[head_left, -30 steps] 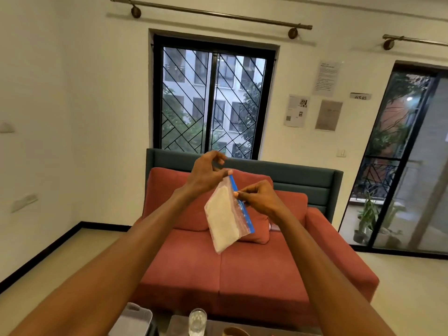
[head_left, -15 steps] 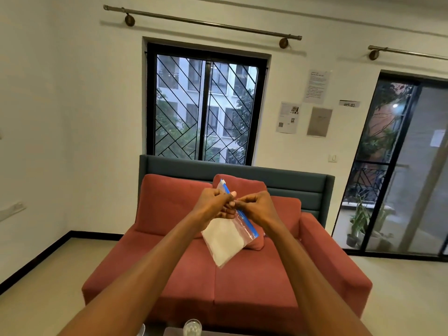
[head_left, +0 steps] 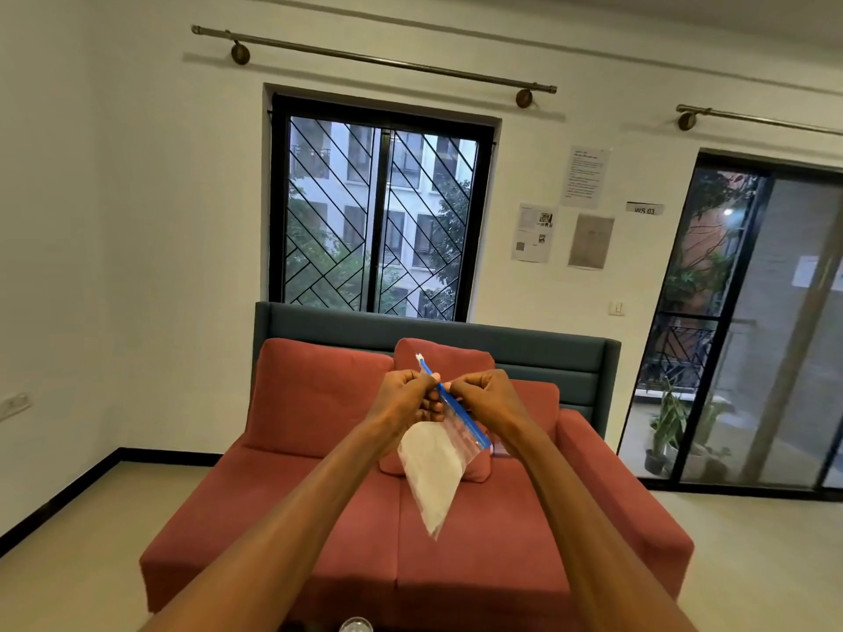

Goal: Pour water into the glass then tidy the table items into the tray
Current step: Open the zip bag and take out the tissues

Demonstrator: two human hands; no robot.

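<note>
Two hands meet at the frame's centre, raised well above the table: the left hand (head_left: pixel 407 400) at 9 o'clock of the blue zip strip (head_left: pixel 454 405), the right hand (head_left: pixel 484 399) at 3 o'clock, each pinching it between thumb and curled fingers. The zip bag (head_left: pixel 433 467) of white powder hangs toward 6 o'clock, likely so the seal can be pressed closed before tidying. The glass (head_left: pixel 356 625) barely shows at 6 o'clock; the tray is out of view.

A red sofa (head_left: pixel 410 517) is sitting at centre frame below a barred window (head_left: pixel 381 221); papers (head_left: pixel 565 212) are hanging upper right; a glass door (head_left: pixel 748 330) is standing far right.
</note>
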